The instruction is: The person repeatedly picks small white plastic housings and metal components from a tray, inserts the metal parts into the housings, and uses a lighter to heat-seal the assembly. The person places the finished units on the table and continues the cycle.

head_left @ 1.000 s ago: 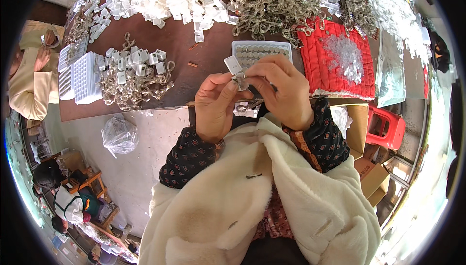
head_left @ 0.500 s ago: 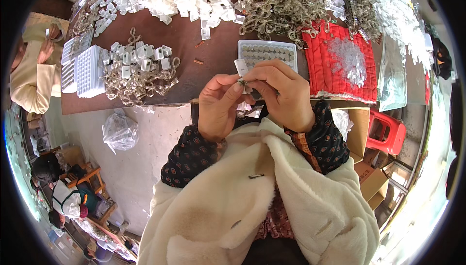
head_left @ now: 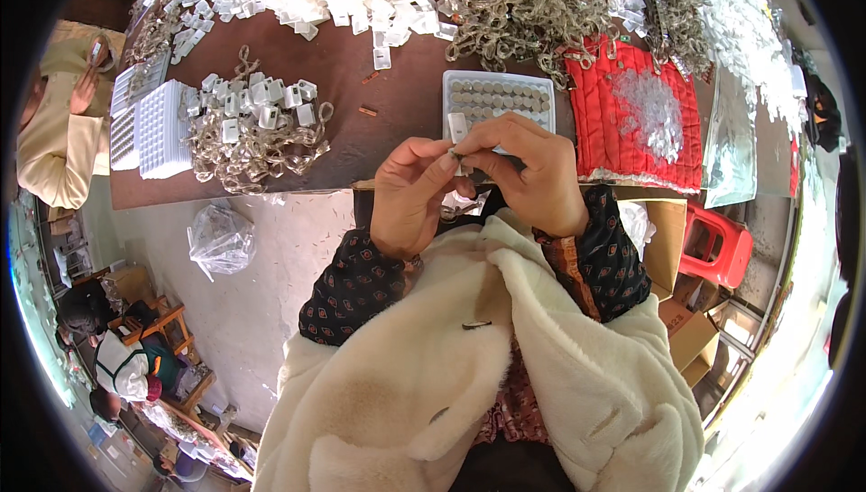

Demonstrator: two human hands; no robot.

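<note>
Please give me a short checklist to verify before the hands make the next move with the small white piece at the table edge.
1. Both hands meet on the small white piece: ok; left hand and right hand pinch it together.
2. Piece fully visible: not ok; fingers cover most of it.
3. Tray of round parts within reach: ok; it lies just beyond the hands.
4. Tray stocked: ok; rows of round parts fill it.
5. Pile of white pieces with chains apart from the hands: ok; it lies to the left on the brown table.
6. Whether the piece is correctly assembled: cannot tell.
</note>
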